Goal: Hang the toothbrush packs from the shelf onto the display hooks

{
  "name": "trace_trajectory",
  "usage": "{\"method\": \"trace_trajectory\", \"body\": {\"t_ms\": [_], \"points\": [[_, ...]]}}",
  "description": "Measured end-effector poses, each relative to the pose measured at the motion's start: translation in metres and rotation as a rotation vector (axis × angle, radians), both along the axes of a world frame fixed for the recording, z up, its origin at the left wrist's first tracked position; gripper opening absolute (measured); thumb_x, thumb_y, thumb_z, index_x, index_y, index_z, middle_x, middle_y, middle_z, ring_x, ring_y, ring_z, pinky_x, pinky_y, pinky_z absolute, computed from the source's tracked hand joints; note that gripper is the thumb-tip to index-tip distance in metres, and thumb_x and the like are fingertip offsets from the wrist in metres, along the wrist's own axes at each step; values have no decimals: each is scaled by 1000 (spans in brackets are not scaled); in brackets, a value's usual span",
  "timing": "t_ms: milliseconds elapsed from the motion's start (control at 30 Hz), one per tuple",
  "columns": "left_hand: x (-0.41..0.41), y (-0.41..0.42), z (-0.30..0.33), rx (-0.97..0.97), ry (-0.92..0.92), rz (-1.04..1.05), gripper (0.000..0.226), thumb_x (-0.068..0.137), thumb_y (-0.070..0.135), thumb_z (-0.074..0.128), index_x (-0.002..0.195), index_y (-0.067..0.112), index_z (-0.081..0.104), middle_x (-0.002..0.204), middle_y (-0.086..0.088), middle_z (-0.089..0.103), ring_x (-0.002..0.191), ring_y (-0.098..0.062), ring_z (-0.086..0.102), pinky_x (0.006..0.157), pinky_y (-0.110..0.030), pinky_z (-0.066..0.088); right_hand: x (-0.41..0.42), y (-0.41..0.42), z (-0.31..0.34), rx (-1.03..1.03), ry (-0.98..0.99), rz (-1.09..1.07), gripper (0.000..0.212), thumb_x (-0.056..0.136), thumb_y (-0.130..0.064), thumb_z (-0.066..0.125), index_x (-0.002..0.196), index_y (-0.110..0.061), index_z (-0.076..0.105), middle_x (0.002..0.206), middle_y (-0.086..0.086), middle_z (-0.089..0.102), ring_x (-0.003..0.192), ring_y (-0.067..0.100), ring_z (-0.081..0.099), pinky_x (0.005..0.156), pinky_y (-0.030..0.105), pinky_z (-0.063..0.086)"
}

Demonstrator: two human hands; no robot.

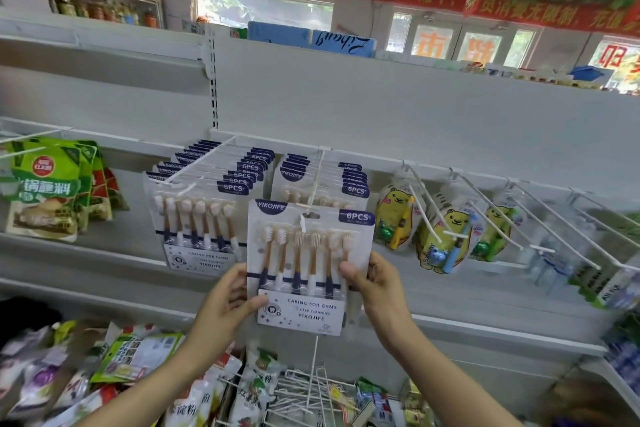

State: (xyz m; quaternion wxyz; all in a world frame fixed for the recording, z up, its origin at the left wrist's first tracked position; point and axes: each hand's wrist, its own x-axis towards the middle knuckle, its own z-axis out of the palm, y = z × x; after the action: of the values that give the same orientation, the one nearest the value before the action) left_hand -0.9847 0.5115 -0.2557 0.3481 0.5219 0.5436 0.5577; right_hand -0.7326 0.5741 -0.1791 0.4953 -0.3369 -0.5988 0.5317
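A toothbrush pack [304, 253] with a white card, navy corners and "6PCS" is held upright in both hands. My left hand [228, 302] grips its lower left edge and my right hand [372, 282] grips its right edge. The pack's hang hole sits at the tip of the middle white display hook [317, 180], which carries several identical packs [322, 180] behind. To the left, another hook [197, 163] holds a full row of the same packs [204, 204].
Kids' bear toothbrush packs [443, 239] hang on hooks to the right, beside bare white hooks [554, 218]. Green sauce pouches [48, 191] hang at the left. Below lie snack bags [131, 357] and loose wire hooks [311, 392].
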Motion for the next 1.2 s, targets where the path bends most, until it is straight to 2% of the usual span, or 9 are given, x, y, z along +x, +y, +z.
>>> {"method": "trace_trajectory", "body": {"t_ms": [133,267,400,633,733,800,867,1033,1200], "points": [[7,7,14,30,14,32,75,74,57,77,138,30,49,136,5,59,125,-15,54,104,-38,44,-5,10,3,-17,27,-16,18,94,-4,60,110,-8,68,106,9,76,98,25,73,81,33,58],[11,17,12,22,14,60,56,81,32,74,132,24,53,124,14,65,116,-3,58,99,-29,45,-11,19,-1,-42,45,-30,18,94,-3,60,109,-9,69,105,10,76,98,26,73,81,34,59],[10,30,13,-8,6,84,39,89,10,68,119,30,54,105,28,69,99,17,59,81,-7,46,-16,28,-4,-46,73,-33,21,95,-2,59,114,-5,66,108,10,76,99,25,73,83,34,60],[14,58,13,-30,10,100,34,93,11,63,119,30,53,108,18,68,102,12,60,88,-14,46,-21,55,-5,-85,95,-79,21,94,-3,61,115,-8,65,107,6,76,97,22,74,76,29,60],[20,73,12,-49,-69,158,37,95,15,61,130,18,51,122,5,64,117,-11,58,101,-32,47,-25,68,-6,-114,94,-111,21,95,-5,61,115,-6,65,107,6,76,98,22,73,79,31,60],[24,82,11,-62,-108,184,32,95,21,61,127,20,53,128,2,61,124,-21,54,105,-40,44,-28,76,-6,-125,70,-147,19,95,-7,61,114,-7,66,104,4,77,97,22,74,81,34,60],[31,87,10,-96,-109,207,33,97,26,59,129,23,50,128,8,53,126,-18,48,104,-36,39,-30,84,-6,-123,37,-177,17,95,-7,61,111,-9,68,100,2,78,94,21,74,83,37,60],[35,90,7,-148,-108,238,51,97,35,57,142,15,43,139,-3,51,132,-25,46,106,-39,37,-27,88,-5,-126,-42,-173,16,96,-12,62,110,-9,69,103,5,77,96,21,74,86,39,59],[39,76,-6,-207,-58,212,57,97,40,55,142,8,41,130,-6,54,127,-27,49,103,-38,38,-16,80,-6,-69,-264,-211,22,94,-26,66,105,-6,68,101,7,76,96,22,72,86,40,59]]}}
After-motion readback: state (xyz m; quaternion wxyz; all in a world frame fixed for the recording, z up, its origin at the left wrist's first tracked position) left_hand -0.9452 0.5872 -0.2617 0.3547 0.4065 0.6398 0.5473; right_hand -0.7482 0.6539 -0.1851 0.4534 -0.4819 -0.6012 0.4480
